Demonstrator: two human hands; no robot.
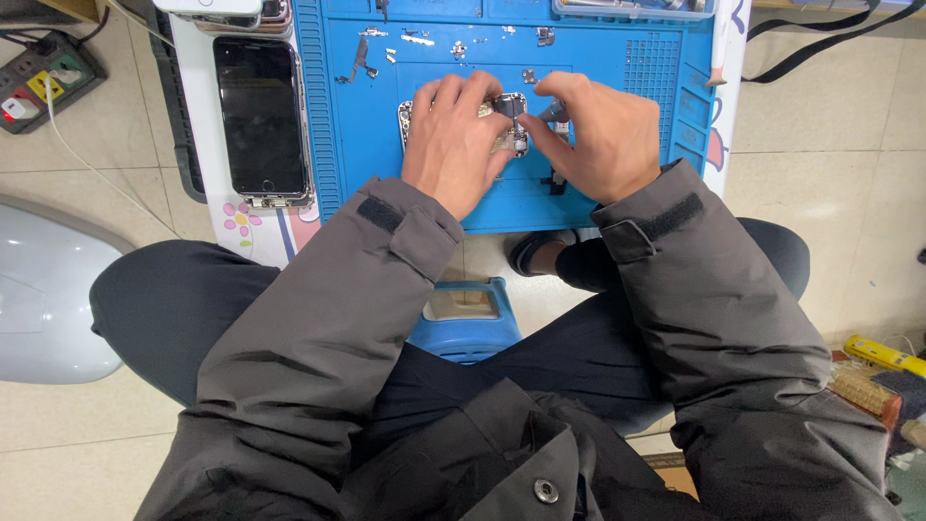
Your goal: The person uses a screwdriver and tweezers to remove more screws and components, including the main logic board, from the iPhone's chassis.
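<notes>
Blue mat (367,135), opened silver phone chassis (511,121) w/ exposed parts, both hands' fingers (473,96) pinching it

So around the blue repair mat (386,145): a dark-screened phone (258,116) lies face up at about 9 o'clock of it, with 2 more stacked phones (241,14) up at 11. A power strip (43,77) sits on the tiled floor way out at 10. Loose screws and brackets (415,43) are scattered toward 12. A blue stool (465,323) is down at 6, a yellow tool (883,354) at 4.
</notes>
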